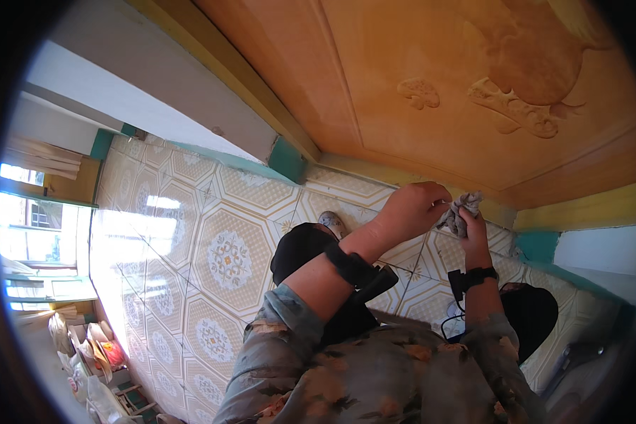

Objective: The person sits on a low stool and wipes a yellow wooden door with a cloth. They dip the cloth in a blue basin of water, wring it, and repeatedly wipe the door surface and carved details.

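A crumpled, twisted grey cloth (460,213) is bunched up in front of a carved wooden door panel. My right hand (474,227) is closed around its lower right part, with the thumb on top. Curled fingers of my left hand (416,208) reach the cloth's left edge; whether they pinch it is not clear. Both wrists wear black straps with small devices attached. Above the hands, the orange-brown door panel (403,127) shows raised carved shapes.
Patterned floor tiles (229,259) lie below, with my shoe (333,223) on them. A yellow door frame (583,205) and a white wall (604,248) bound the right. At far left are a bright window (37,228) and shelves (93,344) with bags and other things.
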